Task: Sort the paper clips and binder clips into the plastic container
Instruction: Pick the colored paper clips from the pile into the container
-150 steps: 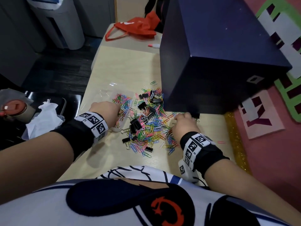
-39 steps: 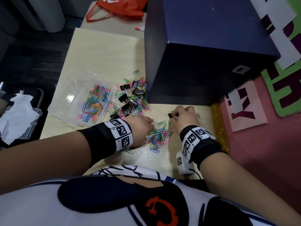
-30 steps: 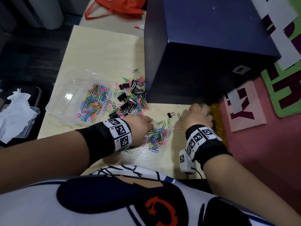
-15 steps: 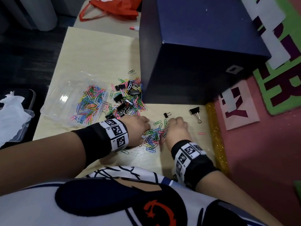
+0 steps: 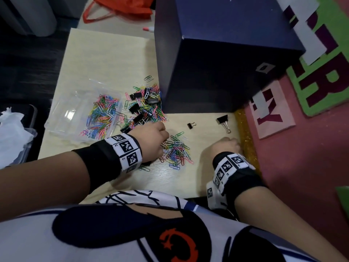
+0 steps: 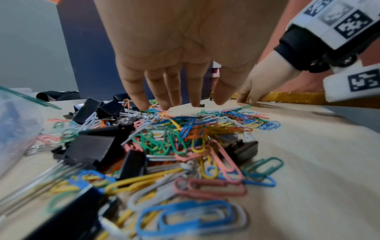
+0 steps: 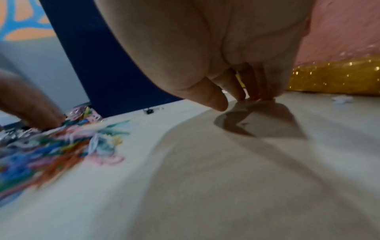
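A clear plastic container lies at the table's left, with coloured paper clips in its right-hand part. Mixed paper clips and black binder clips are heaped against the blue box. My left hand rests with straight fingers on a smaller heap of paper clips. My right hand is at the table's right edge, fingertips down on the wood and thumb apart; I see nothing held. A small binder clip and a larger binder clip lie alone near the box.
A big dark blue box fills the back right of the table. A gold glitter strip and a pink mat border the right edge. A red bag lies beyond. White tissue in a tray sits at the left.
My right hand left the paper clip heap and moved right to the table edge by the gold strip. The larger binder clip now lies by the box. My left hand stayed on the heap.
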`<state>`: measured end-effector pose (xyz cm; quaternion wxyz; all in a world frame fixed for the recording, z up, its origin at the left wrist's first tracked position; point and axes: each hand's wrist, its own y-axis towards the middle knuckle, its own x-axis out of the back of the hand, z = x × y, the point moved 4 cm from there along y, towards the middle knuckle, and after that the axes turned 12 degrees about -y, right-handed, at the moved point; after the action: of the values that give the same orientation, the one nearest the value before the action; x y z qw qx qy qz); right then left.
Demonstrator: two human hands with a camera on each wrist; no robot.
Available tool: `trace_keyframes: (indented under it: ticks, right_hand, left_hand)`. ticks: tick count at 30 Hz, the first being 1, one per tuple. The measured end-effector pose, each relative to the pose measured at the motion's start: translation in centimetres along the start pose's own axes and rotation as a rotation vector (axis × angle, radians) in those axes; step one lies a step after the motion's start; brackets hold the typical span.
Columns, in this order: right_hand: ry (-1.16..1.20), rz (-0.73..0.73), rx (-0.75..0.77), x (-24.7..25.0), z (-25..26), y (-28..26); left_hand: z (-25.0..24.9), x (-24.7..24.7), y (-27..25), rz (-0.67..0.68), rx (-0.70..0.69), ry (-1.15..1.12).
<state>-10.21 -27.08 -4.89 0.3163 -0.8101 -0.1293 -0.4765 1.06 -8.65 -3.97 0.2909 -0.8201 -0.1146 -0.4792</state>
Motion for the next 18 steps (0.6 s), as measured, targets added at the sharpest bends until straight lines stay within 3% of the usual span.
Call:
trace_keyframes:
  ticks: [4,9,14,18]
  right_hand:
    - [0.117,0.012,0.050,0.1,1.9,-1.5]
    - [0.150,-0.059,0.319,0.1,5.0,-2.1]
    - [0.206,-0.248,0.123,3.1,1.6,0.3]
    - [0.032,-0.046,0.074,2.5,0.7,2.1]
  left_hand:
    - [0.4,-0.2,-0.6,0.005,0.102,0.033]
    - [0.5,-0.8,-0.9,0.070,0.100,0.057]
    - [0.7,-0.5,-1.1,0.083,0.089,0.055]
    - [0.7,-0.6,-1.1,0.105,0.087,0.050]
